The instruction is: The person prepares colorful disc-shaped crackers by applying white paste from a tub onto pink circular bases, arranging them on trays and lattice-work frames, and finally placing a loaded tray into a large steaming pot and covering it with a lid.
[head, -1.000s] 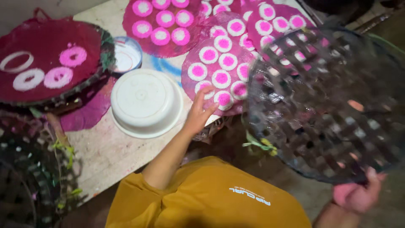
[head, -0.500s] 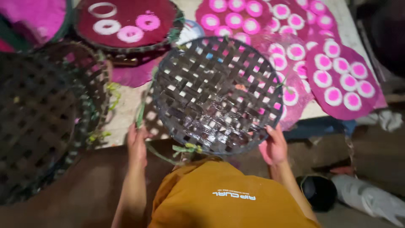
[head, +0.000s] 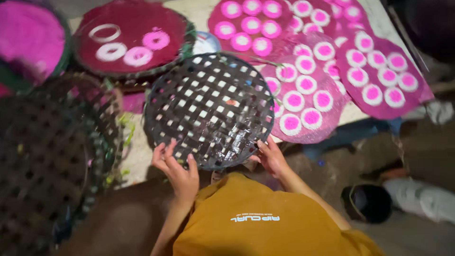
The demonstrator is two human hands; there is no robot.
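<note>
Nearest, an orange shirt [head: 265, 223] fills the lower edge. The left hand [head: 177, 168] lies with spread fingers on the near rim of a dark woven tray [head: 208, 111]; the right hand [head: 271, 156] curls loosely against that rim at its right. The tray rests on the tabletop [head: 137, 147], covering a white bowl. At left a blurred stack of woven trays [head: 47, 161] is cut off. Beyond lie pink sheets with white-ringed discs [head: 322, 76] and a dark red round tray [head: 132, 40].

Dim light falls from above onto my table [head: 142, 151]. Left trays [head: 42, 161] blur softly. Floor at right lies in shadow.
</note>
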